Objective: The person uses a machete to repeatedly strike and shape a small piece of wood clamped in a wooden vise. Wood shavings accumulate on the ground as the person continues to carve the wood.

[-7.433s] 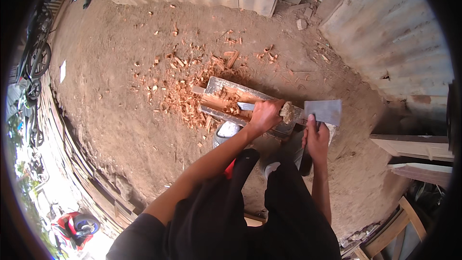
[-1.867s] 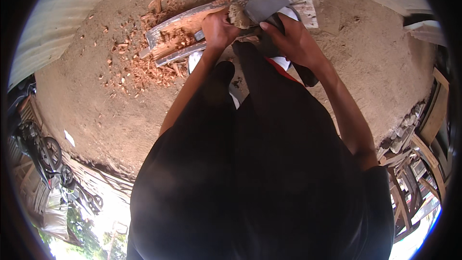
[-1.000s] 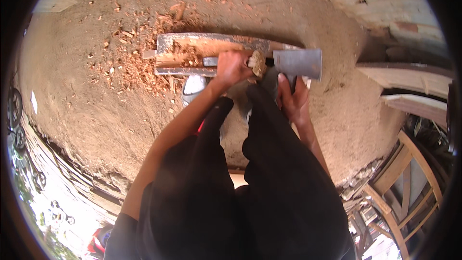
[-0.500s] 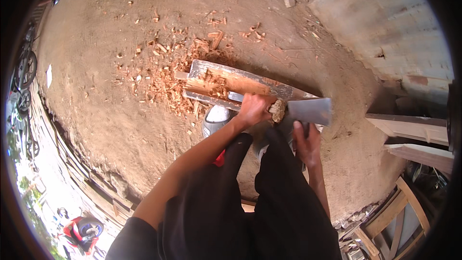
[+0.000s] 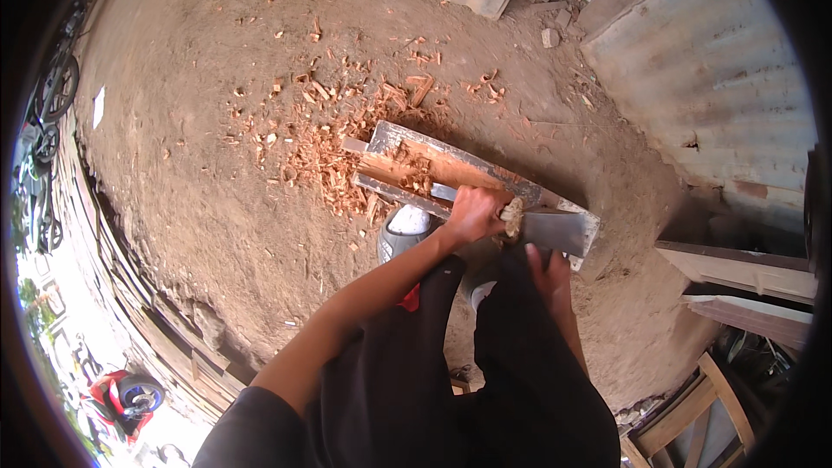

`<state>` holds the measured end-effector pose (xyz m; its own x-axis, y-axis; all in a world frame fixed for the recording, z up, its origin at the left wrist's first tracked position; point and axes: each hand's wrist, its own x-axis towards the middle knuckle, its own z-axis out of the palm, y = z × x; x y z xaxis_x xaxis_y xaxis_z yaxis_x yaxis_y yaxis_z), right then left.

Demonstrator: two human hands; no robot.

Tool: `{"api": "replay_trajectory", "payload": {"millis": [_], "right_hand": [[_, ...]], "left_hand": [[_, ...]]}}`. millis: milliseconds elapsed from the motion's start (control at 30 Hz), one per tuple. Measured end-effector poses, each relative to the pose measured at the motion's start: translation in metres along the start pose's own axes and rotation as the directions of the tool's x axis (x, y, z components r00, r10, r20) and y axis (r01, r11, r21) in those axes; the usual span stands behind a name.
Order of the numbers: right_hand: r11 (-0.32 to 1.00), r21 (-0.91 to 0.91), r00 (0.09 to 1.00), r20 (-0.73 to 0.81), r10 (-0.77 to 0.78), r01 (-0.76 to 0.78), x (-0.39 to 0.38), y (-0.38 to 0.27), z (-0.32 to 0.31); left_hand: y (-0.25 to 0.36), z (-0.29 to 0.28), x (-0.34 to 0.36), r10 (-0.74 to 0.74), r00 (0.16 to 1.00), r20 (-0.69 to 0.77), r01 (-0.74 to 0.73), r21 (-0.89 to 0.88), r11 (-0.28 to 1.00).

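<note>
My left hand [image 5: 479, 213] is wrapped round the handle of a chisel [image 5: 443, 191], whose blade points left into the hollow of a long wooden block [image 5: 464, 165]. The frayed, battered butt of the handle [image 5: 513, 217] sticks out on the right of my fist. My right hand [image 5: 550, 275] grips a tool with a broad flat metal blade [image 5: 555, 232], held over the block's right end, close beside the butt. Its handle is mostly hidden by my fingers and leg. The block has weathered grey-white edges, bare orange wood inside and loose shavings in the hollow.
My left shoe [image 5: 406, 230] is against the block's near side. Wood chips [image 5: 334, 178] lie scattered on the dirt floor [image 5: 208, 234]. Corrugated metal sheets [image 5: 706, 87] stand behind and right. Planks [image 5: 737, 269] and a wooden frame [image 5: 693, 412] are at right; motorbikes [image 5: 126, 399] stand left.
The flat blade has come nearer to the chisel's butt and sits lower. My left hand keeps its hold on the chisel. The whole view has shifted slightly.
</note>
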<state>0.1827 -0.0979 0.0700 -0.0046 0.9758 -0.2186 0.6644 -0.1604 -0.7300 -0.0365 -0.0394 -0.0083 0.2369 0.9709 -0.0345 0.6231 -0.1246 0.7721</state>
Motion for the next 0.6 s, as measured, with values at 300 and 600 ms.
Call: {"api": "replay_trajectory", "payload": {"millis": [300, 600], "right_hand": [[0.938, -0.228, 0.961, -0.036, -0.275, 0.260, 0.022, -0.018, -0.004], [0.999, 0.013, 0.999, 0.012, 0.044, -0.044, 0.016, -0.019, 0.003]], "left_hand": [[0.004, -0.005, 0.005, -0.030, 0.999, 0.035, 0.028, 0.040, 0.999], [0.000, 0.001, 0.002, 0.024, 0.997, -0.067, -0.023, 0.009, 1.000]]}}
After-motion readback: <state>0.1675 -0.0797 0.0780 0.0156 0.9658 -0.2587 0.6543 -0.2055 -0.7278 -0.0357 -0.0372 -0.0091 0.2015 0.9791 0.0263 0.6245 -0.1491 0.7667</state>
